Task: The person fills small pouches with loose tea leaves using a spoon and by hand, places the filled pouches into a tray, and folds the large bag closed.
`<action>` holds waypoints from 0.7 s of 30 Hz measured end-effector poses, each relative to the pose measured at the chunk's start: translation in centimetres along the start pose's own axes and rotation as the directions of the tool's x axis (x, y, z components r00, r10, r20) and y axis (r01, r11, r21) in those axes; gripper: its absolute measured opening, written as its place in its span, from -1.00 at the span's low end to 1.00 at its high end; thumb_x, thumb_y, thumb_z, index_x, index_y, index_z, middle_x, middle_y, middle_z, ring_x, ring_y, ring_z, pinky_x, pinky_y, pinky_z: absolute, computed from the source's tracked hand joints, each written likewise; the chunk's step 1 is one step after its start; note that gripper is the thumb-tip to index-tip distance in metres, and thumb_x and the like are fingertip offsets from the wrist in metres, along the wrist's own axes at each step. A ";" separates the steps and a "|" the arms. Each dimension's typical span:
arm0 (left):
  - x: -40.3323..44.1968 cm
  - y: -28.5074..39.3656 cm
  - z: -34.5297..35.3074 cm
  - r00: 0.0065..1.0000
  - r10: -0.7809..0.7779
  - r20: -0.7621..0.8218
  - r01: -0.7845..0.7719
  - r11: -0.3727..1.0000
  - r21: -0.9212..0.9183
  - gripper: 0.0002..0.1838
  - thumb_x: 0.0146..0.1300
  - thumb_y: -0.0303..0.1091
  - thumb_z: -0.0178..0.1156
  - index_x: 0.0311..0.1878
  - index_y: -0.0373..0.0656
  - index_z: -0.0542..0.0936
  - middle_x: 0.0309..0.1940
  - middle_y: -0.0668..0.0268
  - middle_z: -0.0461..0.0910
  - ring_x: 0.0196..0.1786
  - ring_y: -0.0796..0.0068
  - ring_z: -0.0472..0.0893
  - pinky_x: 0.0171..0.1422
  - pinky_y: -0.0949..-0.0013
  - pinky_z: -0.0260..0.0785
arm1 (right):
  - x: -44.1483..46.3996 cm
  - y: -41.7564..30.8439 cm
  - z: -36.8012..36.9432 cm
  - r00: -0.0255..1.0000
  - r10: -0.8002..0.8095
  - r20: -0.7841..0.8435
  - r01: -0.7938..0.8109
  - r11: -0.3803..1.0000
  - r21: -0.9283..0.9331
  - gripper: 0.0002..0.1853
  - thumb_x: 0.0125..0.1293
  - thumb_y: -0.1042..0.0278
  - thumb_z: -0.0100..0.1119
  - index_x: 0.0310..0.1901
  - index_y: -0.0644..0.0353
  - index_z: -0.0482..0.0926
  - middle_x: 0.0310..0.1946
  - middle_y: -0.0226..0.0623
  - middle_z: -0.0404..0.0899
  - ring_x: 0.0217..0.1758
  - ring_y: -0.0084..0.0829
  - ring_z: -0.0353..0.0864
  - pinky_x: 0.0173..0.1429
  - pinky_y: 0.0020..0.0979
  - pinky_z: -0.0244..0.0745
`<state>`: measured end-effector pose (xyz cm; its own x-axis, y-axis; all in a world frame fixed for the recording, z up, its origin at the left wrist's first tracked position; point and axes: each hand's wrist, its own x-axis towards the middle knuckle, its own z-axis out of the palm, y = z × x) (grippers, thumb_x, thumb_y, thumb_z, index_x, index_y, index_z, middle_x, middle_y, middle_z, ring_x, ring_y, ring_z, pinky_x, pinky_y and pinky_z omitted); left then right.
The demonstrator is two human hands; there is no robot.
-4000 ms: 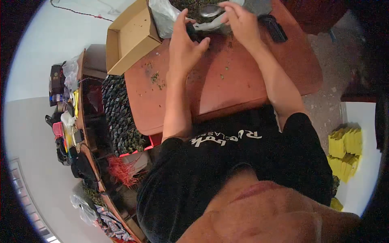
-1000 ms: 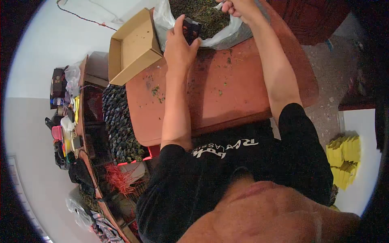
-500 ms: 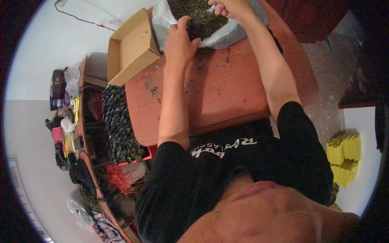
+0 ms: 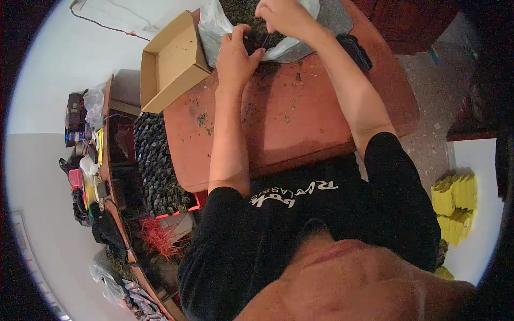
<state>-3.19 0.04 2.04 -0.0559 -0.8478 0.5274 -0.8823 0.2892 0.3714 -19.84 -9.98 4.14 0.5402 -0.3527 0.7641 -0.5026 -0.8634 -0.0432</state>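
Note:
My left hand [image 4: 235,56] is at the near left edge of a clear plastic bag [image 4: 211,27], its fingers and thumb curled round a small dark object [image 4: 252,43] that I cannot make out clearly. Dark green-brown dried leaf material [image 4: 238,9] fills the open bag. Over the leaves is my right hand [image 4: 286,20], fingers pinched together and pointing toward the left hand. A thin, shiny tool [image 4: 265,40] shows below those fingers, close to the dark object; its kind is unclear.
An open cardboard box [image 4: 174,64] stands left of the bag. Leaf crumbs [image 4: 202,119] dot the reddish-brown table [image 4: 278,123]. A black case [image 4: 354,52] lies beside my right forearm. Many dark packets [image 4: 155,160] are left of the table; yellow packets [image 4: 454,206] are at right.
My right hand has moved left and slightly down, bringing the shiny tool toward the dark object at my left hand. The left hand has barely moved. More of the black case now shows.

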 end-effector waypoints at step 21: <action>-1.2 -2.0 0.4 0.988 -0.044 -0.145 0.014 0.978 -0.206 -0.35 -0.01 -0.33 0.56 0.15 -0.09 0.45 -0.06 0.19 0.55 -0.12 0.29 0.61 -0.01 0.28 0.51 | 0.5 -1.0 -4.8 0.914 0.378 0.146 -0.382 0.684 0.621 -0.71 0.45 0.33 -0.03 -0.05 0.34 0.63 -0.50 -0.25 0.68 -0.45 -0.46 0.65 -0.30 -0.36 0.53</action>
<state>-1.56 0.29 0.36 0.0519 -0.7861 0.6159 -0.7677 0.3631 0.5281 -22.29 -7.52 7.62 0.4023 -0.7014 0.5884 -0.1311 -0.6802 -0.7212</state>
